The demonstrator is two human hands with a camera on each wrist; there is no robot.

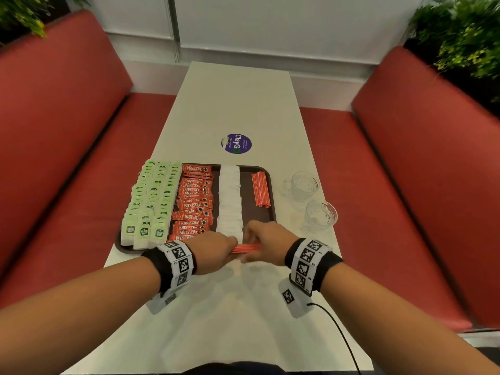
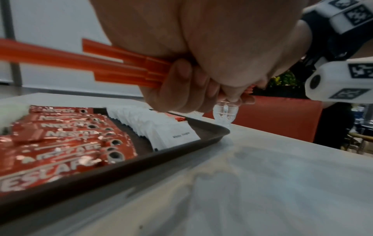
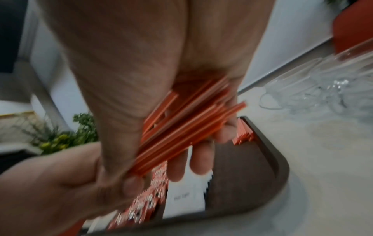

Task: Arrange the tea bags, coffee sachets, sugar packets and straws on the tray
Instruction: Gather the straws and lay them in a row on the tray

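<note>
Both hands are working a bundle of orange straws (image 1: 246, 248) just in front of the near edge of the brown tray (image 1: 244, 207). The left hand (image 1: 213, 251) is clenching its fingers round one end of the bundle, and the right hand (image 1: 263, 244) is curling its fingers (image 3: 199, 161) under the other end while its thumb is pressing on top. The straw ends are lying uneven in both wrist views, so the step in hand looks like squaring up a second batch of straws before laying it down.

On the tray, the green tea bags (image 1: 151, 201) are filling its left side, the red Nescafe sachets (image 1: 193, 204) are sitting just right of them, and the white sugar packets (image 1: 230, 201) are running in a row right of the sachets. A first stack of straws (image 1: 261, 189) is lying along the tray's far right side, leaving bare tray nearer the person. Two glass cups (image 1: 311, 198) are standing on the table to the right of the tray.

The next move probably calls for lifting the bundle over the tray's near rim and setting it down parallel to the first stack, in that bare near-right patch, without letting the loose straws fan out or nudging the sugar row.
</note>
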